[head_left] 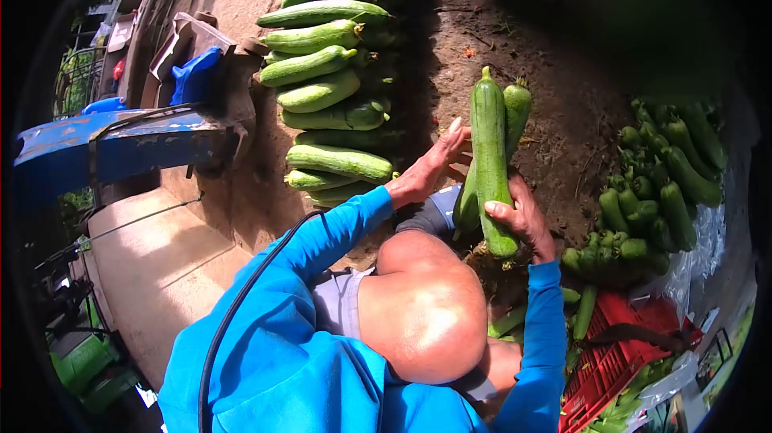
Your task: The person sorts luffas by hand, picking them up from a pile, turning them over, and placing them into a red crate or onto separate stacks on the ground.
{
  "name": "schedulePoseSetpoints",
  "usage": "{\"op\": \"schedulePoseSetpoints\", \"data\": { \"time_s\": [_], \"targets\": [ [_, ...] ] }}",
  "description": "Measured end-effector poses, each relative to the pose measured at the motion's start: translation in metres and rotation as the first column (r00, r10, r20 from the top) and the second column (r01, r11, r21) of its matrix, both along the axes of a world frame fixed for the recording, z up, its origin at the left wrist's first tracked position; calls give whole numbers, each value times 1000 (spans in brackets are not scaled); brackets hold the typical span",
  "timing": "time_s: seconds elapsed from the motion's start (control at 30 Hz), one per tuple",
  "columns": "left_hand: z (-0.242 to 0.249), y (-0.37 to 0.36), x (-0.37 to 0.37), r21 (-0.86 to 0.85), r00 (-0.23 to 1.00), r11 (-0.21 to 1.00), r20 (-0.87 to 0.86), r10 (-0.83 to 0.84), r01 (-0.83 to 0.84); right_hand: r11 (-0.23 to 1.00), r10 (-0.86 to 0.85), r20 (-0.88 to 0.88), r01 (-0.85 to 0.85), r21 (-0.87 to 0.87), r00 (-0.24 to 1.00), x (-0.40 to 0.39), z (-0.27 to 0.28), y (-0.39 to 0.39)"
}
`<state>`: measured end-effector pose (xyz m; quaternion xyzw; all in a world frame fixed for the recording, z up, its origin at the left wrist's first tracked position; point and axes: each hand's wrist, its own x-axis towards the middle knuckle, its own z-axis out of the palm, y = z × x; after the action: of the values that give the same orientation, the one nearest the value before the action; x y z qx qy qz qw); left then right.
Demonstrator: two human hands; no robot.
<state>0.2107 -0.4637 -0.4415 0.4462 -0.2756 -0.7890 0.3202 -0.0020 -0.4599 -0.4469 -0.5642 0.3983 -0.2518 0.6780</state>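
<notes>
My right hand point(524, 214) grips a long green gourd point(490, 160) near its lower end, thumb laid across the skin. A second gourd point(517, 111) shows behind it, mostly covered. On the left side of these gourds is my left hand point(434, 166), its fingers spread and stretched toward them, the fingertips close to the front gourd. Beyond my left hand, a long row of stacked gourds point(322, 95) lies on the ground, stems mostly pointing right.
A pile of gourds point(663, 172) lies at the right beside clear plastic sheeting point(708, 244). A red plastic crate point(611, 352) stands at the lower right. To the left are a blue metal beam point(129, 139) and a blue bag point(193, 77).
</notes>
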Motion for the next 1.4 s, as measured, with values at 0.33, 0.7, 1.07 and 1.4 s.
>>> {"op": "schedulePoseSetpoints", "data": {
  "time_s": [0.33, 0.7, 1.07, 1.4],
  "targets": [
    [78, 51, 89, -117, 621, 617, 9, 784, -778, 646, 265, -422, -485, -590, 867, 175, 69, -50],
    [13, 113, 174, 430, 713, 597, 182, 678, -677, 387, 300, -142, -257, -886, 943, 246, -19, -36],
    [-27, 80, 181, 551, 911, 789, 412, 25, -271, 586, -185, 11, 119, -802, 983, 132, -40, -9],
    [-41, -18, -105, 59, 694, 809, 480, -536, 585, 964, -264, -495, 207, -167, 828, -126, -101, 167]
  ]
}}
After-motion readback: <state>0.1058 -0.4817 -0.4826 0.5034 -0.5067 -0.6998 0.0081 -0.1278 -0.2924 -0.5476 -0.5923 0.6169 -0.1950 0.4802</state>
